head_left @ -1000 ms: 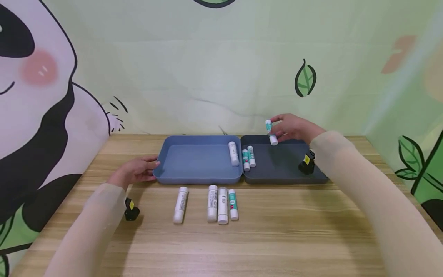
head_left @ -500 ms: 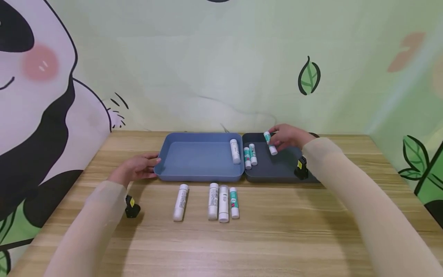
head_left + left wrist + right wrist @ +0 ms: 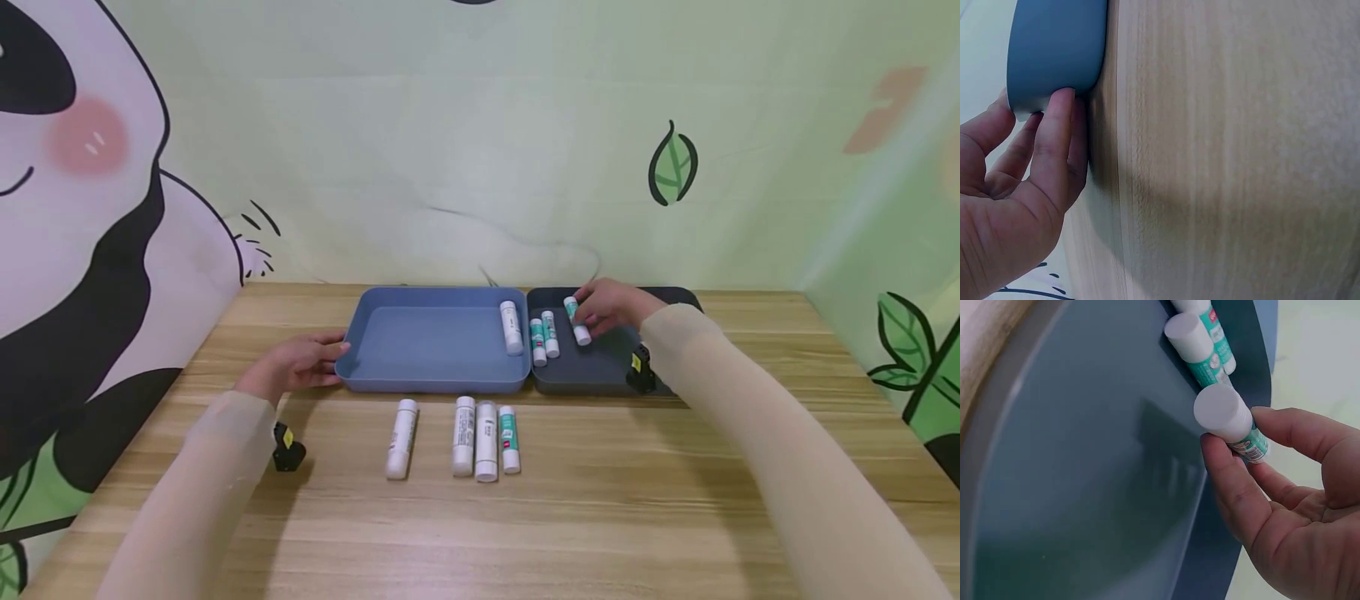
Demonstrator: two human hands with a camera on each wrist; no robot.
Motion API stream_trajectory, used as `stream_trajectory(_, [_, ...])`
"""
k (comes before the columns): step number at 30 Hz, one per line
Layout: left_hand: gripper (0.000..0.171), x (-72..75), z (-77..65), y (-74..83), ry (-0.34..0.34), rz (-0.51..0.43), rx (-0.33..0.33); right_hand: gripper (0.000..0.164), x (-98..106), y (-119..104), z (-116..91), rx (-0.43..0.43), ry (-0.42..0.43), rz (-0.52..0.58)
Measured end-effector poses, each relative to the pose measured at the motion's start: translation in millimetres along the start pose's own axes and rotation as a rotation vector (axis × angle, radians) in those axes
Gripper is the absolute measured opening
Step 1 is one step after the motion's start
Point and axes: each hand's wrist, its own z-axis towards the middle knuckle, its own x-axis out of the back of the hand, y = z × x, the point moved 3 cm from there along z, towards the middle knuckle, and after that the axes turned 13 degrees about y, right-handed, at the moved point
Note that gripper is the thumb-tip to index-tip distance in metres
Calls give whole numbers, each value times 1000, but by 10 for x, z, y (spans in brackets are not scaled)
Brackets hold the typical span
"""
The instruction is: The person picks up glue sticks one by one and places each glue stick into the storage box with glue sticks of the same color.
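I'd lay the right hand's [image 3: 613,302] pinched tube [image 3: 1229,419] flat in the dark tray [image 3: 585,382], left hand's [image 3: 302,362] straightish fingers touching the adjoining blue tray [image 3: 431,386].

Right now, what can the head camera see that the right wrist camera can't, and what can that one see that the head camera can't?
Only the head view: the left hand, all four white sticks, the green stick on the table, and the painted panda.

Only the right wrist view: the palm side of the right hand and what looks like a barcode on the held stick.

Both: that hand, the held stick, two more green sticks, and the dark tray.
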Motion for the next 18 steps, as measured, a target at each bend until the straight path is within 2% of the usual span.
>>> stream_trajectory(18, [68, 16, 4, -10, -17, -8, -4, 61, -205, -5, 78, -47, -12, 3])
